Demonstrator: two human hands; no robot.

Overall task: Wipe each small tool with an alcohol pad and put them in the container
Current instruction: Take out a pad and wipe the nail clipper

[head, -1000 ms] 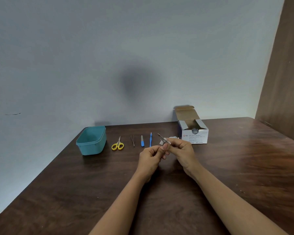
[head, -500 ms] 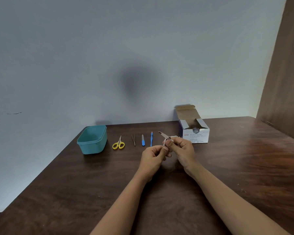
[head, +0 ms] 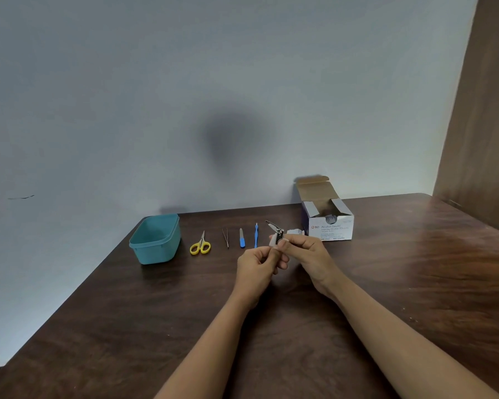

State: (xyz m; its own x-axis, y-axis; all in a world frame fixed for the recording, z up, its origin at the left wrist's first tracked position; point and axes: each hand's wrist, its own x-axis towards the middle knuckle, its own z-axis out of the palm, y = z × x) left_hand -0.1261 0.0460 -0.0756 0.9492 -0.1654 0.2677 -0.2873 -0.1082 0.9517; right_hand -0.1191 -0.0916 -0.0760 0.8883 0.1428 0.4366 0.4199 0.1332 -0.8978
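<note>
Low over the dark wooden table (head: 386, 298), the person's left hand (head: 255, 262) and right hand (head: 310, 251) meet, both with fingers curled. The right pinches the body of a small silver metal nail clipper (head: 275, 231), whose lever is raised. The left seems to pinch a small white alcohol pad (head: 272, 241) against it, though the exact contact is too small to tell. The clipper is likely light, stiff and slick once wet, so a firm pinch on its flat sides, clear of the cutting edge and sprung lever, should suit. Beyond the hands, from right to left, lie a blue cuticle pusher (head: 255, 235), a blue-handled nail file (head: 242, 239), thin metal tweezers (head: 225, 238) and yellow-handled scissors (head: 200, 245). A teal plastic container (head: 156, 251) stands at the left end. At the right is an open white cardboard swab box (head: 330, 226), with a torn wrapper (head: 296, 231) just beside it.
</note>
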